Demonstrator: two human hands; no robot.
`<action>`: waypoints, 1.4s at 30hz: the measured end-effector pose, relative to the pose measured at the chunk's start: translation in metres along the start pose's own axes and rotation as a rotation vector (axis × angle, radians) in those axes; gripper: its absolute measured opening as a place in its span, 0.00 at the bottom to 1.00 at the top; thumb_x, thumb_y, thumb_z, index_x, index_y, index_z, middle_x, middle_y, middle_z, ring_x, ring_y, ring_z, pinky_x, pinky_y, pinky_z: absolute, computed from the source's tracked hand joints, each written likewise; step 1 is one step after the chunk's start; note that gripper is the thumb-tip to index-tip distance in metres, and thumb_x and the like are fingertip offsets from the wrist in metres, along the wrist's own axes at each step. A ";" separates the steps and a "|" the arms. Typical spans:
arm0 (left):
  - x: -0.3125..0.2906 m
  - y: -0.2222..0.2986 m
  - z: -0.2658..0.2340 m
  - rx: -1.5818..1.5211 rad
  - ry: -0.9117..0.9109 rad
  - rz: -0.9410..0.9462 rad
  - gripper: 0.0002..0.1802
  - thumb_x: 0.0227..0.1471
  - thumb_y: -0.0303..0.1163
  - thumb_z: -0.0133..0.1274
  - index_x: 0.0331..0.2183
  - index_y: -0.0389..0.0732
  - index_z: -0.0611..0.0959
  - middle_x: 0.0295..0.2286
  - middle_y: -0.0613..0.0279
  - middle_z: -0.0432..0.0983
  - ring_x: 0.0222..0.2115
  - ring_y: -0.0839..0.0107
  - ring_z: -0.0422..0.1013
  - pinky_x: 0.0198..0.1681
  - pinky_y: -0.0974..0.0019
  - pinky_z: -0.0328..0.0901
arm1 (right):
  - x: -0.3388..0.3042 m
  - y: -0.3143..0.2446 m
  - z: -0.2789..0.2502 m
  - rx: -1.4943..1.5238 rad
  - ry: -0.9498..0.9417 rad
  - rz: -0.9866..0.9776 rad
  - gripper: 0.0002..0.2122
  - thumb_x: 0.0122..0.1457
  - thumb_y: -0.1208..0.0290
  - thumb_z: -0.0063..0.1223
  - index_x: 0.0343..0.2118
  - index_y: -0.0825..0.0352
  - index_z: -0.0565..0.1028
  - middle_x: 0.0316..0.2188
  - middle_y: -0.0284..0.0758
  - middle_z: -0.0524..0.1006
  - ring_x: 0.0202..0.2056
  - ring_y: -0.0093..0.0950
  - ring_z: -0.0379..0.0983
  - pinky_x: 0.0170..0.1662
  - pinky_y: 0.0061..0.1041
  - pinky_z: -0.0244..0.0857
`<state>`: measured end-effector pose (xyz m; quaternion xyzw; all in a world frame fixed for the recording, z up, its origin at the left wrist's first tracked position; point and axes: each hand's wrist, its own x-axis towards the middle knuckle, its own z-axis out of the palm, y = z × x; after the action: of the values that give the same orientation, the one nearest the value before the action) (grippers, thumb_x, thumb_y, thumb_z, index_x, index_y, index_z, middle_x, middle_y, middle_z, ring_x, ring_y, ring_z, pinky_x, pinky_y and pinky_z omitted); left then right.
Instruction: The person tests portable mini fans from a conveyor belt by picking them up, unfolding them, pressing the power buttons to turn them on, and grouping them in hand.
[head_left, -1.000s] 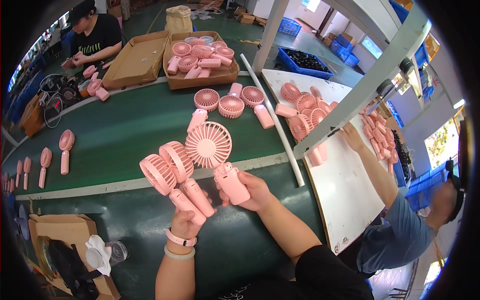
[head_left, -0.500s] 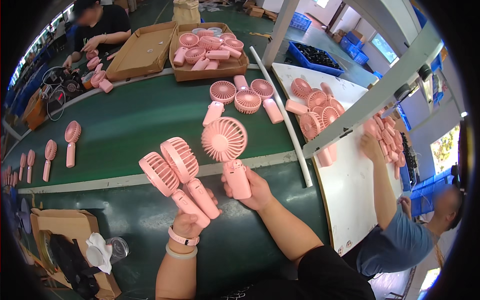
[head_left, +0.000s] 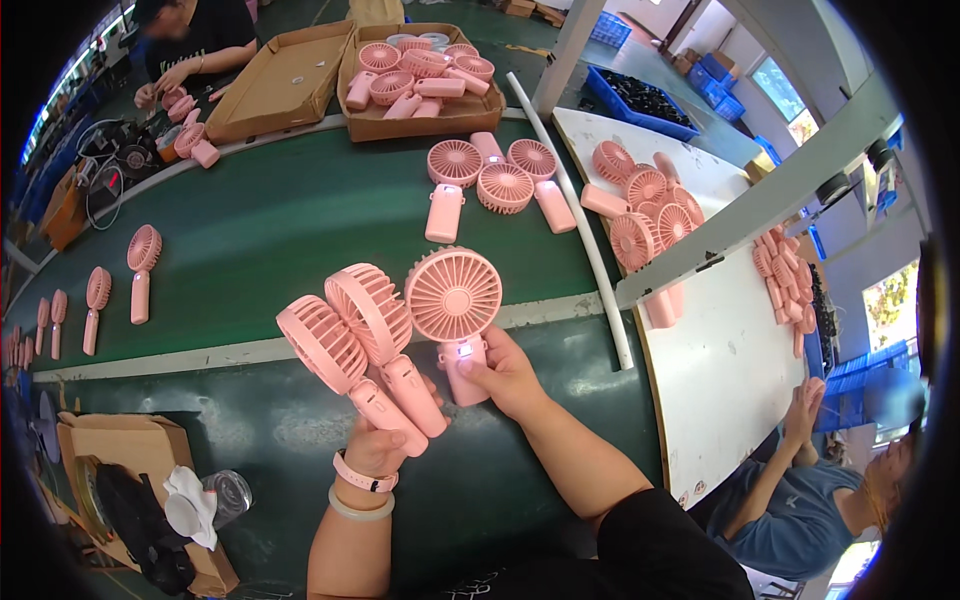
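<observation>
My left hand (head_left: 378,447) grips two pink handheld fans side by side by their handles. Their round heads, the nearer fan (head_left: 322,345) and the farther fan (head_left: 370,312), lean up and to the left. Closed around the handle of a third pink handheld fan (head_left: 455,297) is my right hand (head_left: 505,378), its thumb on the front below a small lit display. This fan stands upright, grille facing me, its head close beside the left-hand pair. Just beyond lies a cluster of three pink fans (head_left: 505,188) on the green belt.
A row of pink fans (head_left: 144,250) stands along the belt's left. Behind are a cardboard tray of fans (head_left: 425,128) and a person at work. A white pipe (head_left: 590,250) and a metal post (head_left: 740,230) border the white table (head_left: 715,400), where another person sits near piled fans.
The fan in my right hand has turned its front toward me, and its display now shows lit. The co-worker at right has drawn a hand back from the pile; both hands are together.
</observation>
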<state>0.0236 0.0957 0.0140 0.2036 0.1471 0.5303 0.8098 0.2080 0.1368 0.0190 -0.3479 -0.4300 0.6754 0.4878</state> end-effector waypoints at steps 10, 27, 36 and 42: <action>-0.001 -0.002 -0.005 0.063 -0.018 -0.027 0.42 0.29 0.28 0.61 0.50 0.43 0.62 0.42 0.53 0.64 0.46 0.57 0.63 0.44 0.48 0.67 | 0.002 0.000 -0.002 0.002 0.034 0.018 0.22 0.52 0.82 0.48 0.51 0.70 0.60 0.44 0.35 0.69 0.45 0.24 0.68 0.48 0.23 0.61; 0.001 -0.002 0.002 0.101 0.016 -0.001 0.46 0.28 0.27 0.62 0.52 0.44 0.59 0.40 0.54 0.64 0.44 0.58 0.65 0.41 0.50 0.69 | 0.003 0.002 0.000 -0.007 0.025 -0.009 0.23 0.51 0.82 0.49 0.51 0.69 0.60 0.43 0.36 0.71 0.45 0.24 0.68 0.49 0.25 0.61; 0.001 -0.004 -0.001 0.137 0.022 -0.017 0.46 0.26 0.25 0.63 0.51 0.44 0.60 0.42 0.58 0.62 0.47 0.60 0.62 0.44 0.48 0.67 | 0.003 0.000 -0.001 0.017 0.027 0.000 0.23 0.51 0.82 0.49 0.51 0.69 0.59 0.44 0.35 0.69 0.46 0.24 0.67 0.49 0.25 0.61; 0.004 -0.004 0.007 0.169 0.040 -0.005 0.48 0.26 0.24 0.63 0.52 0.43 0.59 0.46 0.59 0.61 0.49 0.59 0.60 0.45 0.48 0.67 | 0.004 -0.001 0.000 0.090 0.003 -0.007 0.24 0.53 0.78 0.51 0.52 0.68 0.57 0.45 0.35 0.67 0.46 0.24 0.66 0.49 0.24 0.60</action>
<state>0.0317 0.0969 0.0183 0.2602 0.2079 0.5179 0.7879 0.2073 0.1410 0.0200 -0.3251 -0.3998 0.6918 0.5058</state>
